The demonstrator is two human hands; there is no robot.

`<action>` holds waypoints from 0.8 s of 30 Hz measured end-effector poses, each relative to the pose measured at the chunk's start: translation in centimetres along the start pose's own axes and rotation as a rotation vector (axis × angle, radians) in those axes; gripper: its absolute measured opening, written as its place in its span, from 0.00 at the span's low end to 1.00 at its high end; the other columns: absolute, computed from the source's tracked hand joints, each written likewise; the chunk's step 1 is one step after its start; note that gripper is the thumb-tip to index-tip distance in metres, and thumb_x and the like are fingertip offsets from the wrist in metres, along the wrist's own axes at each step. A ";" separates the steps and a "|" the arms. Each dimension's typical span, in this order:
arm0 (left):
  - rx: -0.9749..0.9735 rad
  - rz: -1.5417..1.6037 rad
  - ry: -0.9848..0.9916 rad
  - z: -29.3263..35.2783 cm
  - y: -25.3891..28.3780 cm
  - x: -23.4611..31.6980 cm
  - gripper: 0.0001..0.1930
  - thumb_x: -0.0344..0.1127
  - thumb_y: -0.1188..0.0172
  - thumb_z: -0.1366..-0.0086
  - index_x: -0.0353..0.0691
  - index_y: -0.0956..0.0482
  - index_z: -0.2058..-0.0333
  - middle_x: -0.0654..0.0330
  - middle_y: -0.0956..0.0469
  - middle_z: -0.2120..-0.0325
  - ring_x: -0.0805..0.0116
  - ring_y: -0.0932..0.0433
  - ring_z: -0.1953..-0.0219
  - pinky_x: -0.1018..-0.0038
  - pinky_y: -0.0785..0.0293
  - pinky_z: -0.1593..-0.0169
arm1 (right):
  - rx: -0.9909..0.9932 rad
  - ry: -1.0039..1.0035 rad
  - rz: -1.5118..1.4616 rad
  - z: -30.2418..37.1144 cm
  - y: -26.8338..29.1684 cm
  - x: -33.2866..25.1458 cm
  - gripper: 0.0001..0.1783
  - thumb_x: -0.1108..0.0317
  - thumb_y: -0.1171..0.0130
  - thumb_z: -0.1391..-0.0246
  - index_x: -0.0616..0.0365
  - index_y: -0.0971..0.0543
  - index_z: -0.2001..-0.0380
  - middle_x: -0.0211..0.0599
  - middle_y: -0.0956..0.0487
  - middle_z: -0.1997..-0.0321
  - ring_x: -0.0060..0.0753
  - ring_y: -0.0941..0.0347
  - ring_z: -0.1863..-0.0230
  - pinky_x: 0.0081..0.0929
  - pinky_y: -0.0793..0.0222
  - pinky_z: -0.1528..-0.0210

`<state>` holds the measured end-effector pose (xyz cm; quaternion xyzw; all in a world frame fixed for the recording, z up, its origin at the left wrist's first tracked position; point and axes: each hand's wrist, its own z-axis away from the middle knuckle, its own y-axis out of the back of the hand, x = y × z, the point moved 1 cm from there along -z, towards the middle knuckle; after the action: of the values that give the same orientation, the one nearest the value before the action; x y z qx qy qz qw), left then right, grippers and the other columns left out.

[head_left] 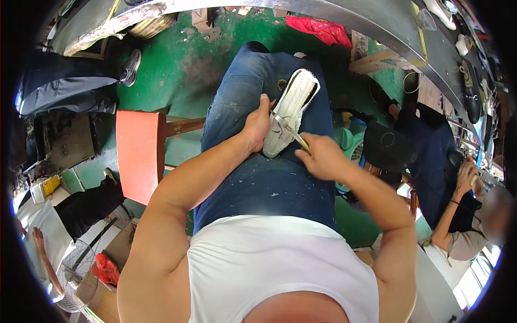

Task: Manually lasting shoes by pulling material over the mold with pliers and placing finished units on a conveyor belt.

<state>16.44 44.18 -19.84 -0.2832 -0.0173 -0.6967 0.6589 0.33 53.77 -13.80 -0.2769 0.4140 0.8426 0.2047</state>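
A pale, off-white shoe (297, 97) lies slantwise across my lap, its whitish underside up and a dark edge along its far right side. My left hand (259, 125) grips the shoe from its left edge, with the thumb pointing up along it; the other fingers are mostly hidden. In my right hand (323, 156), the fingers are closed round the handle of a metal-headed hand tool (291, 133). Its grey metal head lies on the near half of the shoe, close to my left hand. The exact kind of tool is unclear. Dark blue jeans (237, 107) are under the shoe.
A long grey workbench (371, 27) curves across the far side, with shoes on its right end. An orange-red padded seat (141, 156) stands at left. A turquoise fan (351, 142) is at right. Other people sit at both sides. A red cloth (320, 31) lies under the bench.
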 end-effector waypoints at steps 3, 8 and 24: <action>0.122 -0.174 -0.220 -2.7 1.1 -1.2 0.33 0.57 0.66 0.22 0.32 0.30 0.38 0.47 0.22 0.46 0.55 0.21 0.46 0.63 0.27 0.42 | 0.287 -0.034 -0.124 -0.3 -3.3 0.4 0.16 0.62 0.40 0.42 0.65 0.26 0.60 0.57 0.20 0.63 0.63 0.24 0.58 0.49 0.29 0.55; 0.207 -0.709 -0.601 -5.0 2.7 -2.6 0.31 0.49 0.66 0.21 0.25 0.24 0.45 0.37 0.19 0.54 0.44 0.20 0.48 0.63 0.27 0.44 | -0.067 -0.091 -0.141 1.2 2.5 0.9 0.20 0.63 0.41 0.41 0.66 0.28 0.51 0.57 0.21 0.56 0.63 0.25 0.55 0.48 0.29 0.51; -0.088 -1.490 -0.914 -1.8 1.1 0.6 0.30 0.42 0.54 0.26 0.56 0.48 0.28 0.36 0.34 0.38 0.36 0.19 0.59 0.54 0.19 0.54 | -0.009 -0.361 -0.608 1.7 4.5 5.3 0.14 0.61 0.43 0.36 0.64 0.25 0.60 0.51 0.21 0.69 0.55 0.23 0.69 0.42 0.27 0.63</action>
<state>16.81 42.83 -21.46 -0.4748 -0.4335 -0.7642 -0.0510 -6.77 53.20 -13.68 -0.2350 0.2662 0.7801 0.5150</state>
